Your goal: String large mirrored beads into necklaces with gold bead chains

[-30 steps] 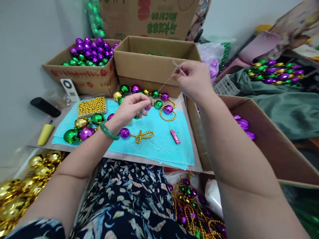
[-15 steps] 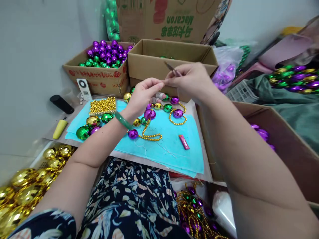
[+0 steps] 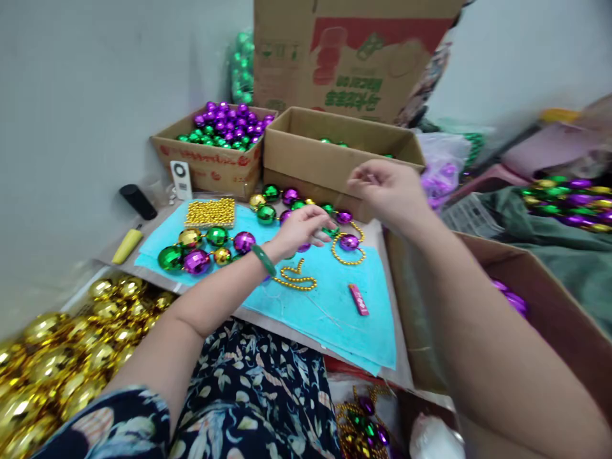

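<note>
My left hand, with a green bangle at the wrist, hovers over the bead garland with its fingers loosely stretched and apart. Pale wraps show on its fingertips. Higher and to the right, my right hand is closed in front of the open carton; what its curled fingers hold is hidden. Large purple, green and gold faceted beads lie strung on the blue cloth. Loops of small gold beads lie to the right, and another gold bead string is below my left hand.
A tray of small gold beads lies at the cloth's left. Behind stand a carton of purple and green balls and another carton. A pink packet lies right, a yellow-handled tool left. Large gold balls fill the lower left.
My hands have come apart, the left lower and the right higher in relation to the table. The pointed tool seen in my right hand no longer shows. The view has shifted.
</note>
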The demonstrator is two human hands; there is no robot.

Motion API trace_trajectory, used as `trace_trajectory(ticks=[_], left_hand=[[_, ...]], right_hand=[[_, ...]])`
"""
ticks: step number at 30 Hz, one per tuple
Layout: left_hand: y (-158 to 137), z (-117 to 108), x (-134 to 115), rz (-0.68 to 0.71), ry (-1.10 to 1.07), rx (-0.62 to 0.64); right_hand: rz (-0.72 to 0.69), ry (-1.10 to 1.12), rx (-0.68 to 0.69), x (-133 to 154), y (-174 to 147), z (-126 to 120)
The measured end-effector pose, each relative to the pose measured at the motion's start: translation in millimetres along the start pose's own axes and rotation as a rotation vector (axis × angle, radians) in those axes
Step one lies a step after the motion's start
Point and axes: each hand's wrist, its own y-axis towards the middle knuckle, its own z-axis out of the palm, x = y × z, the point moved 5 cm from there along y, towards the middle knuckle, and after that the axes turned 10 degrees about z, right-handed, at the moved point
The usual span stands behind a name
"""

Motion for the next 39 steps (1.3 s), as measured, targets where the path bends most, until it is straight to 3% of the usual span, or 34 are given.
trace_trajectory(ticks=[2,7,9,11,14,18,22,26,33,39], left_hand=[[-4.7,1.5,17.8,0.001,0.047,-0.014],[-9.1,-11.6,38.5,0.228,0.281,-0.131],[-8.8,-17.5,44.8,0.195,0.25,-0.141],[-8.1,-22.3,46.8,0.114,0.176,-0.15],[-7.7,-25.9,32.8,0.055,0.096,-0.184],[-3.3,-25.7,-3.3,0.111,0.02,-0.215],[7.1,-19.1,-23.4,0.139,-0.101,-0.18],[13.3,-9.2,-22.6,0.042,-0.182,-0.103],[11.6,-1.9,-14.9,-0.039,0.022,-0.013],[7.2,3.6,-11.9,-0.023,0.125,0.048]], right_hand=[[-0.011,-0.065,-0.055,2.0,-2.6,-7.1],[-0.021,-0.267,-0.207,-0.6,-5.5,-24.1],[0.04,-0.26,-0.204,-4.1,-4.4,-23.5],[0.156,-0.224,-0.116,-8.7,-3.0,-15.3],[0.241,-0.175,0.097,-10.8,-2.9,5.3],[0.124,-0.138,0.257,-8.1,-1.5,24.4],[0.045,-0.155,0.26,-5.6,-1.1,28.1],[0.059,-0.156,0.252,-4.7,-5.8,27.3],[0.07,-0.131,0.221,-14.7,-10.4,15.7],[0.094,-0.056,0.115,-26.5,-12.0,3.5]])
